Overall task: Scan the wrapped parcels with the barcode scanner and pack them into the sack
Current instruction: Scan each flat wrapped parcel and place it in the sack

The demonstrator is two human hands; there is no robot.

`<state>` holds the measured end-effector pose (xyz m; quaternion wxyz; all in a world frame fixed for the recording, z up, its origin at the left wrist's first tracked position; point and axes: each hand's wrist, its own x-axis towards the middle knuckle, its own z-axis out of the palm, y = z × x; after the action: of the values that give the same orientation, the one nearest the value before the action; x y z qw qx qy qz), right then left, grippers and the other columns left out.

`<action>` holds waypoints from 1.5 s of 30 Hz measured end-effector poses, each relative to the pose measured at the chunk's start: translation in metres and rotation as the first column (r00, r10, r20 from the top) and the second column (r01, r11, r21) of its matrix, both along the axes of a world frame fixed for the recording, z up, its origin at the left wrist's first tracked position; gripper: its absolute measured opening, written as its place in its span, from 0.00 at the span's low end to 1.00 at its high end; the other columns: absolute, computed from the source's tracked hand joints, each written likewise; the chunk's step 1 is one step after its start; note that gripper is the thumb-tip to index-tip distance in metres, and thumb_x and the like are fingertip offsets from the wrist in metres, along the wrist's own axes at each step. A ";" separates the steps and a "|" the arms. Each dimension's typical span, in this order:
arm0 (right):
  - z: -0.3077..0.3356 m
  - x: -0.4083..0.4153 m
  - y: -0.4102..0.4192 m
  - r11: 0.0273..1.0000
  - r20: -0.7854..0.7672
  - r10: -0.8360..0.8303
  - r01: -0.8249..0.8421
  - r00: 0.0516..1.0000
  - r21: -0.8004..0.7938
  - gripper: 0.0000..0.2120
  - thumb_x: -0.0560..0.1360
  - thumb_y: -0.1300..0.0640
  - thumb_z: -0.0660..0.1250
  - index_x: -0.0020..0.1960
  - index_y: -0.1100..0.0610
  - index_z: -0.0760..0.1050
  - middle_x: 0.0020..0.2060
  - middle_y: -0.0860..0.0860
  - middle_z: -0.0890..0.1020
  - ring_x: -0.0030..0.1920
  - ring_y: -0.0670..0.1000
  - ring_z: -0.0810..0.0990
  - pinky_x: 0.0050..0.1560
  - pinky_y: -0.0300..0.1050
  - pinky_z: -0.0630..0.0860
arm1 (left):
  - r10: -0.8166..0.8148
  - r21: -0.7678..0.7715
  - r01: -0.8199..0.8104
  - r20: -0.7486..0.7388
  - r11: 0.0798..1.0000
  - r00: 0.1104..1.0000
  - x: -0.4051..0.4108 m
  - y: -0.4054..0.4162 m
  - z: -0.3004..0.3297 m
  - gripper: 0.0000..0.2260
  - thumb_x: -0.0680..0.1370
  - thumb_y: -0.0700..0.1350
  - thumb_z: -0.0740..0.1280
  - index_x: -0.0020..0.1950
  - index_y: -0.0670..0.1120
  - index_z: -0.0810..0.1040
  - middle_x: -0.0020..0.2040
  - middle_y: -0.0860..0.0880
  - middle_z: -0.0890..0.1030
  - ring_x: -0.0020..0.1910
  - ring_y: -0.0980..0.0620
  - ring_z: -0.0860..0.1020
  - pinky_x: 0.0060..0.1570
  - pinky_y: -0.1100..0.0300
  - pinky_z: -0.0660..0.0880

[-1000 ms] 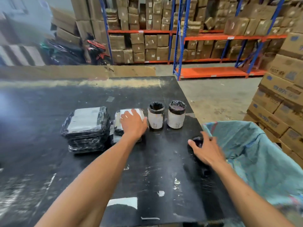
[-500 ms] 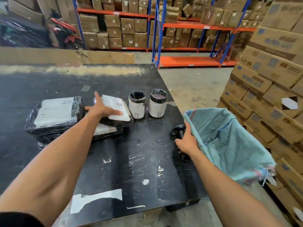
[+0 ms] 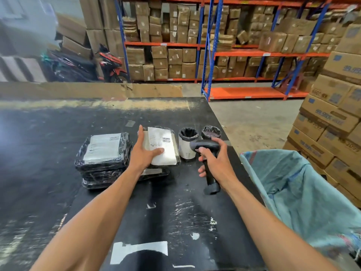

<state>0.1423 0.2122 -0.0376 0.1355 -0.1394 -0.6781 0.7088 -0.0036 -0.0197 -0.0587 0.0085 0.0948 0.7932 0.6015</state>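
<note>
My left hand (image 3: 143,151) grips a flat black-wrapped parcel (image 3: 166,151) with a white barcode label, tilted up above another flat parcel on the black table (image 3: 175,212). My right hand (image 3: 213,161) holds the black barcode scanner (image 3: 207,147) by its handle, lifted off the table, its head pointing left toward the label. A stack of wrapped parcels (image 3: 104,153) lies to the left. Two small cylindrical parcels (image 3: 187,143) stand behind the scanner. The open teal sack (image 3: 297,192) hangs off the table's right edge.
Stacked cardboard cartons (image 3: 332,122) rise at the right behind the sack. Blue-and-orange shelving (image 3: 244,53) full of boxes fills the back. A motorbike (image 3: 111,65) is parked at the back left. A cardboard sheet (image 3: 88,89) stands along the table's far edge.
My left hand has lifted and tilted the top flat parcel off its pile. My right hand has closed on the scanner and raised it from the table toward the parcel.
</note>
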 end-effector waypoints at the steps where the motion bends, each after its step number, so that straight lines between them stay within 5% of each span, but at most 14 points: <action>1: 0.006 -0.004 -0.012 1.000 -0.023 0.007 -0.006 1.000 0.014 0.24 0.80 0.48 0.72 0.70 0.38 0.63 0.40 0.55 0.83 0.28 0.56 0.80 0.29 0.47 0.79 | 0.001 0.021 -0.001 -0.025 1.000 1.000 0.004 -0.005 0.000 0.51 0.71 0.46 0.80 0.80 0.70 0.50 0.73 0.55 0.74 0.63 0.51 0.78 0.63 0.49 0.78; 3: 0.019 -0.010 -0.034 0.998 -0.055 0.019 -0.016 0.998 0.056 0.23 0.81 0.44 0.71 0.71 0.40 0.64 0.39 0.53 0.82 0.27 0.54 0.79 0.27 0.47 0.77 | 0.011 0.043 -0.010 -0.041 0.999 0.999 0.011 -0.016 0.001 0.44 0.71 0.45 0.80 0.79 0.66 0.61 0.67 0.55 0.79 0.60 0.55 0.80 0.63 0.52 0.78; 5: 0.030 -0.013 -0.052 0.991 -0.066 0.028 -0.019 0.997 0.131 0.22 0.80 0.38 0.69 0.70 0.40 0.65 0.39 0.53 0.84 0.26 0.53 0.79 0.26 0.46 0.77 | 0.009 0.042 -0.007 -0.046 0.999 0.999 0.019 -0.024 0.002 0.38 0.70 0.46 0.81 0.75 0.65 0.68 0.65 0.61 0.78 0.55 0.68 0.78 0.57 0.67 0.77; 7: 0.037 -0.014 -0.067 0.979 -0.066 0.021 -0.007 0.998 0.205 0.21 0.79 0.34 0.67 0.68 0.39 0.66 0.40 0.52 0.85 0.26 0.52 0.79 0.24 0.45 0.77 | 0.005 0.025 -0.003 -0.081 1.000 0.997 0.027 -0.030 0.003 0.37 0.70 0.48 0.81 0.74 0.66 0.70 0.62 0.69 0.75 0.50 0.80 0.74 0.48 0.80 0.70; 9: 0.039 -0.014 -0.077 0.968 -0.064 0.022 -0.005 0.998 0.253 0.21 0.79 0.32 0.65 0.66 0.39 0.65 0.39 0.53 0.85 0.25 0.51 0.79 0.24 0.44 0.76 | 0.010 0.024 -0.007 -0.110 1.000 0.994 0.034 -0.033 0.004 0.37 0.69 0.49 0.82 0.74 0.65 0.70 0.64 0.70 0.72 0.52 0.84 0.71 0.49 0.83 0.68; 13: 0.042 -0.009 -0.085 0.952 -0.064 0.023 -0.002 0.998 0.305 0.20 0.78 0.31 0.64 0.64 0.38 0.64 0.40 0.56 0.83 0.24 0.50 0.79 0.23 0.45 0.76 | 0.020 0.051 -0.012 -0.143 0.999 0.990 0.045 -0.033 0.007 0.37 0.68 0.49 0.82 0.74 0.63 0.72 0.68 0.65 0.74 0.57 0.79 0.71 0.60 0.72 0.71; 20: 0.052 0.004 -0.082 0.948 -0.052 -0.021 0.037 0.998 0.317 0.22 0.78 0.30 0.64 0.65 0.38 0.65 0.40 0.53 0.86 0.25 0.51 0.81 0.24 0.44 0.78 | 0.041 0.084 -0.029 -0.149 0.996 0.988 0.055 -0.030 0.014 0.35 0.69 0.46 0.82 0.73 0.62 0.73 0.69 0.59 0.75 0.63 0.63 0.76 0.49 0.80 0.71; 24: 0.056 0.009 -0.082 0.946 -0.057 -0.016 0.034 0.998 0.321 0.22 0.79 0.30 0.64 0.67 0.39 0.64 0.41 0.53 0.86 0.25 0.50 0.80 0.25 0.45 0.78 | 0.043 0.078 -0.031 -0.166 0.996 0.985 0.060 -0.028 0.017 0.35 0.70 0.44 0.81 0.73 0.61 0.73 0.63 0.63 0.75 0.55 0.76 0.73 0.48 0.81 0.70; 26: 0.057 0.011 -0.082 0.945 -0.056 -0.009 0.027 0.998 0.325 0.22 0.79 0.31 0.64 0.67 0.40 0.64 0.42 0.54 0.85 0.25 0.49 0.80 0.25 0.45 0.78 | 0.041 0.074 -0.029 -0.168 0.997 0.985 0.062 -0.027 0.018 0.35 0.70 0.44 0.81 0.73 0.61 0.73 0.62 0.64 0.75 0.56 0.72 0.74 0.49 0.80 0.69; 37: 0.061 0.016 -0.089 0.949 -0.083 -0.012 0.038 0.997 0.313 0.21 0.79 0.33 0.65 0.67 0.38 0.64 0.43 0.53 0.86 0.26 0.51 0.83 0.26 0.45 0.80 | 0.089 0.141 -0.067 -0.159 0.988 0.983 0.059 -0.030 0.026 0.35 0.70 0.45 0.81 0.74 0.62 0.73 0.67 0.48 0.76 0.63 0.51 0.78 0.64 0.50 0.77; 45: -0.004 0.026 -0.100 0.927 0.234 0.045 -0.128 0.971 0.354 0.21 0.83 0.41 0.66 0.69 0.46 0.62 0.49 0.56 0.81 0.32 0.57 0.88 0.27 0.49 0.84 | 0.196 0.210 -0.158 -0.174 0.965 0.965 0.049 -0.051 0.053 0.36 0.70 0.45 0.81 0.74 0.62 0.73 0.66 0.43 0.76 0.63 0.48 0.78 0.67 0.48 0.75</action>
<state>0.1679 0.1126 -0.0414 0.0510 -0.1598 -0.8147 0.5552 0.0456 -0.0704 -0.0056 -0.1317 0.0817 0.7331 0.6622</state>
